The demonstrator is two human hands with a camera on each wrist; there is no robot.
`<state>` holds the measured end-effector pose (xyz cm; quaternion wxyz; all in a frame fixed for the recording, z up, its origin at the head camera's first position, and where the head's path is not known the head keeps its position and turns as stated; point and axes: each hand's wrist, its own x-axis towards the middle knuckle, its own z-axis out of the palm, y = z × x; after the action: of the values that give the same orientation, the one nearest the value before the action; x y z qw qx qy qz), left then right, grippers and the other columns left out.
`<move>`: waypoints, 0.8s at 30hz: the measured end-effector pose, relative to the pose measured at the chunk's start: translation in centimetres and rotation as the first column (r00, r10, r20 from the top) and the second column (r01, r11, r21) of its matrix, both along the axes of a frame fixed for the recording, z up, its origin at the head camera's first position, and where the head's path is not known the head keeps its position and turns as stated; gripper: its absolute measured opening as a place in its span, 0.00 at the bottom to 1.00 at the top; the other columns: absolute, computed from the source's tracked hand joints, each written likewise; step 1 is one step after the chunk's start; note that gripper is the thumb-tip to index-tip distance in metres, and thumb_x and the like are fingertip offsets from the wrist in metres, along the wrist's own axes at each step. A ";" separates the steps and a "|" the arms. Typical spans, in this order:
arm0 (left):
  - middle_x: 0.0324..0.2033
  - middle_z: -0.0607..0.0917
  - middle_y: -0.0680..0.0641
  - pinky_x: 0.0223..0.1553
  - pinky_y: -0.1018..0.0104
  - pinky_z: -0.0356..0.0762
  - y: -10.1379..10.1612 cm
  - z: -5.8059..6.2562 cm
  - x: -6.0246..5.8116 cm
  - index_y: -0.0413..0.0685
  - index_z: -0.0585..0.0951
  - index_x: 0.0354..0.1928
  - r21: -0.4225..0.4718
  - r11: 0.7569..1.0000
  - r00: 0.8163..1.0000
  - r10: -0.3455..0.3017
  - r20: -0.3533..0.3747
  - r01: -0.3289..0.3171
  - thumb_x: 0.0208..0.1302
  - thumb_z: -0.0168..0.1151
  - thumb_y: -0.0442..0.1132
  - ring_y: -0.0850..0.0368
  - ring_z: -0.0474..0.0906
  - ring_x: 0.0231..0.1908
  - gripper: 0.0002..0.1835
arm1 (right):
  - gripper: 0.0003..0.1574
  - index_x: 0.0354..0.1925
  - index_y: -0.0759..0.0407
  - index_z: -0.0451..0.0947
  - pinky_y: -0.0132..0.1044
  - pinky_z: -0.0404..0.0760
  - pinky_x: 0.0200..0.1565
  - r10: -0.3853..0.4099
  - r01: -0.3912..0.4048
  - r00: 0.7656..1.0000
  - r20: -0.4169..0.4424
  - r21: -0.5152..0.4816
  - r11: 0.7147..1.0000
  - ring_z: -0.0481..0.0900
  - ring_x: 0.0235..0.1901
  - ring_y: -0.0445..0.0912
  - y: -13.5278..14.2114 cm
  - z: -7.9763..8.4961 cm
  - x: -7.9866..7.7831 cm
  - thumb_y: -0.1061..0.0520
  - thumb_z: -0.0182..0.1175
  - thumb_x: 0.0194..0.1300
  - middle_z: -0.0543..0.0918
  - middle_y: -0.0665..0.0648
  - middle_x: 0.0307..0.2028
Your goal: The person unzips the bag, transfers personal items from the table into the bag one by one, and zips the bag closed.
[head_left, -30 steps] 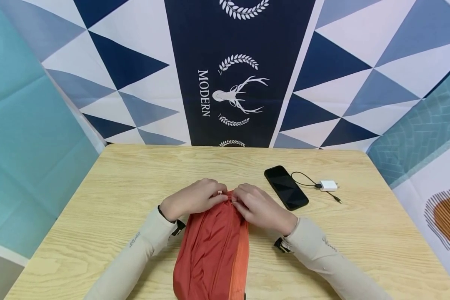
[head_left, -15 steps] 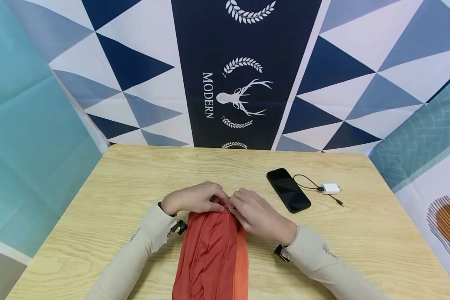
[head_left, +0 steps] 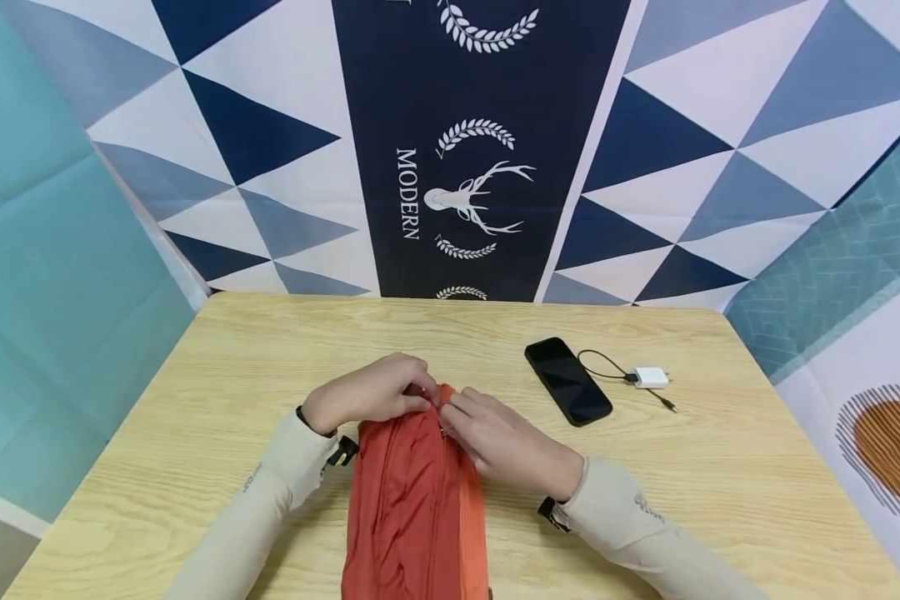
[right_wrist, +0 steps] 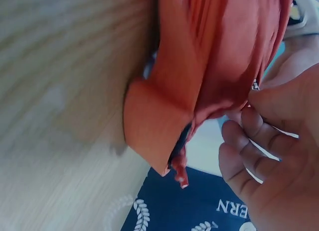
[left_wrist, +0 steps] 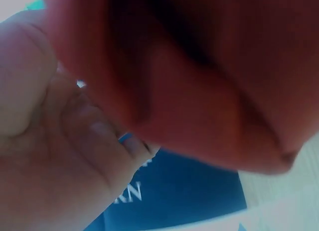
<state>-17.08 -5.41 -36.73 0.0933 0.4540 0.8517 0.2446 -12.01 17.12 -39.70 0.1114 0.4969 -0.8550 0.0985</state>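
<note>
A red fabric bag (head_left: 401,517) with an orange side panel (head_left: 474,533) lies lengthwise on the table, its near end cut off by the head view's lower edge. At its far end my left hand (head_left: 375,390) grips the cloth, thumb toward me. My right hand (head_left: 502,437) is just to the right, thumb and forefinger pinching the bag's edge at the zipper. In the right wrist view a small metal bit (right_wrist: 255,84) shows right at those fingertips, beside an orange strap (right_wrist: 159,121). Dark red folds (left_wrist: 199,106) fill much of the left wrist view.
On the wooden table (head_left: 270,333), a black phone (head_left: 568,382) lies right of the hands. Beside it is a white charger plug (head_left: 651,377) with a short black cable (head_left: 603,358). A patterned cloth backdrop (head_left: 457,150) rises behind the table's far edge.
The hands first drew together at the bag's far end. Since then the right hand has slid slightly toward me and the left hand has shifted left, with orange cloth now showing between them.
</note>
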 end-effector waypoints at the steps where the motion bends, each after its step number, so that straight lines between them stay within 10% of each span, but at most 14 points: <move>1: 0.28 0.79 0.57 0.38 0.67 0.73 -0.2 0.0 -0.1 0.49 0.88 0.37 0.000 1.000 1.000 0.023 -0.008 -0.023 0.65 0.65 0.32 0.63 0.73 0.31 0.06 | 0.05 0.40 0.56 0.73 0.39 0.74 0.48 0.001 -0.001 1.000 0.004 0.008 1.000 0.70 0.37 0.45 -0.1 0.0 0.1 0.58 0.51 0.75 0.72 0.49 0.36; 5: 0.31 0.82 0.56 0.41 0.65 0.75 -0.9 0.1 -0.4 0.48 0.88 0.37 0.003 0.998 0.997 0.068 -0.023 -0.068 0.66 0.64 0.32 0.62 0.76 0.34 0.06 | 0.04 0.41 0.55 0.73 0.42 0.72 0.59 -0.020 0.020 1.000 0.008 0.034 0.999 0.73 0.42 0.45 -0.2 0.1 0.3 0.58 0.51 0.76 0.72 0.50 0.37; 24: 0.35 0.85 0.53 0.43 0.62 0.77 -3.3 -0.1 -1.7 0.48 0.88 0.38 -0.024 0.986 0.986 0.164 0.017 -0.163 0.67 0.63 0.32 0.60 0.79 0.37 0.07 | 0.05 0.40 0.55 0.75 0.36 0.73 0.45 0.018 -0.021 0.999 0.035 0.092 0.996 0.71 0.38 0.44 -0.5 0.8 1.0 0.59 0.52 0.75 0.74 0.48 0.36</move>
<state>-18.76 -8.68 -36.87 0.0862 0.3792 0.8879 0.2460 -10.98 16.66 -38.88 0.0729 0.5079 -0.8556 0.0683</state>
